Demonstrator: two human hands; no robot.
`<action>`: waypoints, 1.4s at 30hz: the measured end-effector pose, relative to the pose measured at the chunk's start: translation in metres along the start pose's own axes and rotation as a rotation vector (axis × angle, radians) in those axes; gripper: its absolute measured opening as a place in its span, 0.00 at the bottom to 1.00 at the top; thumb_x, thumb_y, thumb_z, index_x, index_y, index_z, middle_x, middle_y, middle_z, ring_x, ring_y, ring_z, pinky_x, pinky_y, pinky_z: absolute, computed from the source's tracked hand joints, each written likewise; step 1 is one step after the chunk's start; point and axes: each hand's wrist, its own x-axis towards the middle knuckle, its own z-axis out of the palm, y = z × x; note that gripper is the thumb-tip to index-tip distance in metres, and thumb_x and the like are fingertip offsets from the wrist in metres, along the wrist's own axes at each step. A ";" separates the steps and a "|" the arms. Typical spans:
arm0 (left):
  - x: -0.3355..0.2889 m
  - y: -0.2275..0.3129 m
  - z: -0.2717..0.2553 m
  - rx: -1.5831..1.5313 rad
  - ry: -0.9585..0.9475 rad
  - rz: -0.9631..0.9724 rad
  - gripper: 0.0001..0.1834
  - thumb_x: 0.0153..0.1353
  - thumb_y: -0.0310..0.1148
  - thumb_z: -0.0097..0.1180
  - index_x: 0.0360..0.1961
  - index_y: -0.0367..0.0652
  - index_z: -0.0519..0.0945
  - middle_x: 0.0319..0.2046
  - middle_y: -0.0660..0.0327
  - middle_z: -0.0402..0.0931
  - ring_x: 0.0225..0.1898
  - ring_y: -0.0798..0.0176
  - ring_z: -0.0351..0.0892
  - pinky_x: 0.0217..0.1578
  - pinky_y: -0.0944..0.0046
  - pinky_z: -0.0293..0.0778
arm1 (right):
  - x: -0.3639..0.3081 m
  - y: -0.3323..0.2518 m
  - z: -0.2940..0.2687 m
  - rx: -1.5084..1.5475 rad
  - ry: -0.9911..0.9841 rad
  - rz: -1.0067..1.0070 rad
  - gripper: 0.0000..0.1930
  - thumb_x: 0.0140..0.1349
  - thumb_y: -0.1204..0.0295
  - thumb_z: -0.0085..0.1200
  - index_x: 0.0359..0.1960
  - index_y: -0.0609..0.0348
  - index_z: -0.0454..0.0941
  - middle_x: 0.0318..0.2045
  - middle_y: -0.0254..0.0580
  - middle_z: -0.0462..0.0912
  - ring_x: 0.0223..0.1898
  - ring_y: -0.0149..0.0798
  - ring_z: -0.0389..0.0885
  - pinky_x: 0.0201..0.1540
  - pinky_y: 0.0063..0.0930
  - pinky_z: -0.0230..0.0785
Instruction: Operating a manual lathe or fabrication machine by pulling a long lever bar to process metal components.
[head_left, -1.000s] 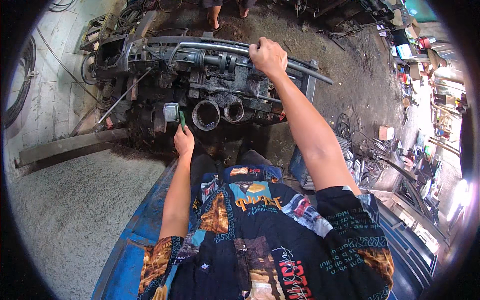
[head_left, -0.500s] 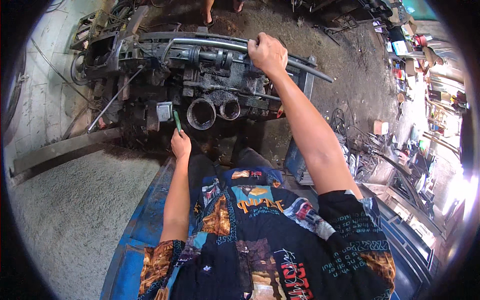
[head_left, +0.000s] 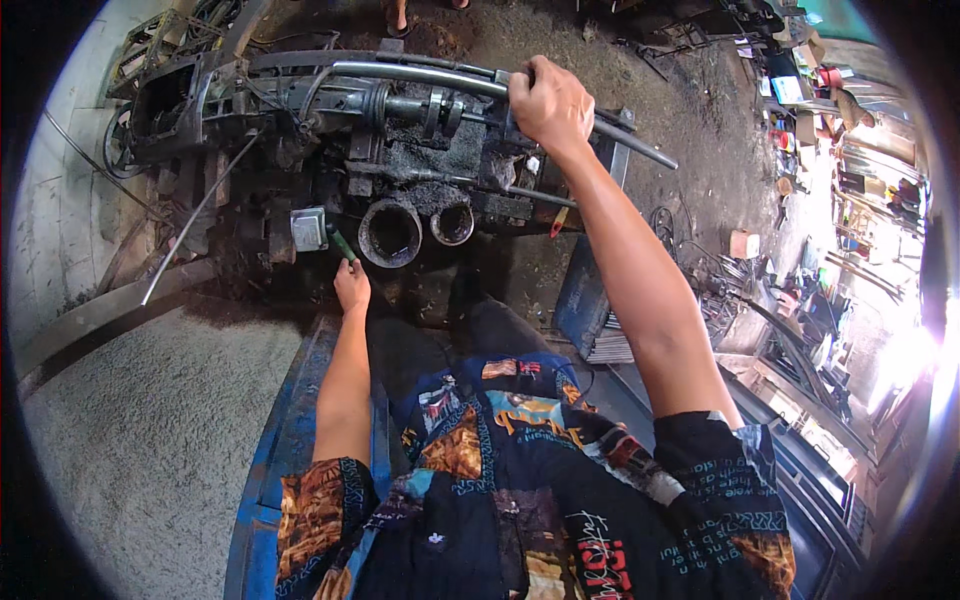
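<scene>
My right hand (head_left: 552, 103) is closed from above around a long metal pipe (head_left: 430, 76), which lies lengthwise along the top of a dark, greasy machine (head_left: 270, 100). The pipe's darker end sticks out to the right past my fist. Lower on the left, my left hand (head_left: 352, 286) grips the bottom of a short green handle (head_left: 341, 242). That handle leans to the left, its upper end close to a small grey metal box (head_left: 309, 229) on the machine's near side. Two round open cups (head_left: 390, 234) sit to the right of the handle, dark inside.
A thin rod (head_left: 200, 218) slants out from the machine at left. Grey grit (head_left: 170, 430) fills a wide area on my left, beside a blue metal edge (head_left: 262, 480). Cluttered metal parts (head_left: 780, 300) lie at right. A person's feet (head_left: 396, 18) show beyond the machine.
The green handle now leans further left in my left hand. My right hand sits slightly further right, still on the pipe. The whole view has shifted a little.
</scene>
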 end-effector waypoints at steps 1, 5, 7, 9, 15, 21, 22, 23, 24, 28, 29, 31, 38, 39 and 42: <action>-0.004 0.003 -0.001 -0.001 0.006 0.002 0.21 0.65 0.39 0.51 0.52 0.33 0.75 0.35 0.44 0.81 0.42 0.39 0.80 0.43 0.47 0.74 | 0.000 0.002 0.001 0.004 0.004 -0.003 0.17 0.58 0.60 0.45 0.32 0.61 0.80 0.37 0.52 0.83 0.42 0.54 0.81 0.46 0.47 0.71; -0.018 -0.004 -0.015 -0.010 -0.058 0.020 0.25 0.63 0.39 0.55 0.56 0.32 0.73 0.33 0.49 0.82 0.41 0.44 0.81 0.43 0.51 0.74 | 0.002 -0.001 -0.004 -0.004 -0.003 -0.007 0.16 0.58 0.60 0.45 0.33 0.59 0.79 0.37 0.51 0.83 0.42 0.54 0.81 0.46 0.47 0.71; -0.030 -0.005 -0.030 0.011 -0.050 0.061 0.24 0.63 0.38 0.55 0.55 0.33 0.74 0.34 0.50 0.82 0.42 0.46 0.81 0.45 0.52 0.74 | 0.001 -0.006 -0.007 0.004 -0.011 -0.019 0.16 0.58 0.60 0.45 0.33 0.59 0.78 0.37 0.51 0.83 0.42 0.54 0.81 0.46 0.47 0.71; -0.037 -0.005 -0.043 0.035 0.032 0.057 0.23 0.62 0.38 0.55 0.55 0.34 0.75 0.34 0.51 0.82 0.41 0.47 0.81 0.46 0.54 0.74 | 0.001 -0.004 -0.011 0.010 -0.034 -0.007 0.16 0.60 0.59 0.45 0.35 0.58 0.78 0.38 0.50 0.83 0.43 0.53 0.81 0.47 0.47 0.71; -0.061 0.025 -0.115 -0.106 0.071 0.123 0.24 0.62 0.38 0.57 0.56 0.34 0.74 0.36 0.52 0.80 0.35 0.55 0.81 0.41 0.57 0.75 | -0.006 0.005 -0.016 0.264 -0.018 -0.063 0.13 0.60 0.62 0.53 0.41 0.56 0.77 0.41 0.46 0.81 0.47 0.50 0.78 0.50 0.42 0.69; -0.036 0.034 -0.207 -0.120 0.321 0.290 0.20 0.63 0.32 0.55 0.53 0.30 0.75 0.34 0.51 0.81 0.32 0.57 0.82 0.38 0.60 0.76 | -0.061 -0.066 -0.020 0.516 0.297 -0.280 0.13 0.57 0.72 0.57 0.45 0.59 0.76 0.37 0.46 0.80 0.41 0.47 0.78 0.47 0.38 0.69; -0.023 0.034 -0.222 -0.113 0.344 0.331 0.19 0.63 0.31 0.55 0.52 0.30 0.76 0.34 0.51 0.81 0.33 0.57 0.82 0.38 0.60 0.75 | -0.074 -0.084 -0.014 0.696 0.139 -0.229 0.13 0.59 0.71 0.56 0.45 0.61 0.76 0.35 0.44 0.81 0.37 0.44 0.80 0.42 0.36 0.70; -0.015 0.050 -0.239 -0.136 0.317 0.306 0.19 0.63 0.31 0.55 0.52 0.30 0.76 0.36 0.51 0.80 0.33 0.56 0.82 0.38 0.59 0.75 | -0.086 -0.098 -0.004 0.864 -0.017 -0.164 0.13 0.60 0.71 0.56 0.45 0.63 0.76 0.32 0.43 0.82 0.33 0.40 0.81 0.37 0.33 0.71; -0.001 0.047 -0.252 -0.126 0.356 0.348 0.19 0.63 0.31 0.55 0.52 0.30 0.76 0.36 0.52 0.80 0.33 0.56 0.82 0.39 0.58 0.75 | -0.097 -0.117 0.005 0.934 -0.214 -0.111 0.13 0.62 0.69 0.55 0.45 0.63 0.76 0.31 0.42 0.82 0.31 0.37 0.80 0.33 0.30 0.70; 0.061 0.059 -0.304 -0.123 0.354 0.392 0.19 0.65 0.32 0.54 0.54 0.33 0.76 0.38 0.52 0.80 0.36 0.56 0.82 0.40 0.58 0.75 | -0.110 -0.187 0.040 1.299 -0.896 0.488 0.17 0.69 0.58 0.46 0.45 0.60 0.76 0.34 0.40 0.82 0.30 0.34 0.80 0.31 0.25 0.69; 0.074 0.060 -0.317 -0.089 0.346 0.410 0.20 0.67 0.34 0.53 0.56 0.33 0.75 0.41 0.52 0.80 0.38 0.57 0.82 0.40 0.58 0.76 | -0.109 -0.206 0.047 1.288 -0.897 0.490 0.17 0.69 0.58 0.46 0.45 0.60 0.76 0.34 0.40 0.82 0.30 0.34 0.80 0.31 0.25 0.69; 0.097 0.055 -0.339 -0.111 0.332 0.428 0.21 0.68 0.36 0.51 0.57 0.35 0.74 0.45 0.51 0.79 0.42 0.54 0.81 0.43 0.55 0.76 | -0.108 -0.242 0.058 1.293 -0.920 0.756 0.22 0.69 0.53 0.43 0.48 0.60 0.74 0.35 0.42 0.82 0.31 0.37 0.80 0.32 0.28 0.70; 0.175 -0.020 -0.387 -0.079 0.251 0.395 0.16 0.65 0.34 0.55 0.51 0.36 0.79 0.37 0.52 0.81 0.37 0.54 0.82 0.39 0.56 0.76 | -0.099 -0.315 0.098 1.456 -0.839 1.052 0.19 0.68 0.53 0.41 0.43 0.56 0.71 0.35 0.41 0.79 0.36 0.42 0.77 0.41 0.42 0.71; 0.186 -0.030 -0.391 -0.101 0.259 0.399 0.15 0.63 0.34 0.56 0.47 0.35 0.80 0.35 0.51 0.80 0.35 0.52 0.81 0.38 0.55 0.76 | -0.097 -0.316 0.103 1.516 -0.828 1.082 0.17 0.69 0.55 0.41 0.41 0.57 0.71 0.33 0.41 0.79 0.34 0.42 0.77 0.39 0.42 0.72; 0.215 -0.055 -0.404 -0.090 0.252 0.404 0.14 0.61 0.33 0.57 0.44 0.34 0.80 0.33 0.50 0.80 0.33 0.49 0.80 0.37 0.54 0.75 | -0.083 -0.334 0.100 1.615 -0.786 1.151 0.14 0.69 0.62 0.41 0.35 0.60 0.70 0.28 0.41 0.77 0.27 0.39 0.76 0.33 0.37 0.73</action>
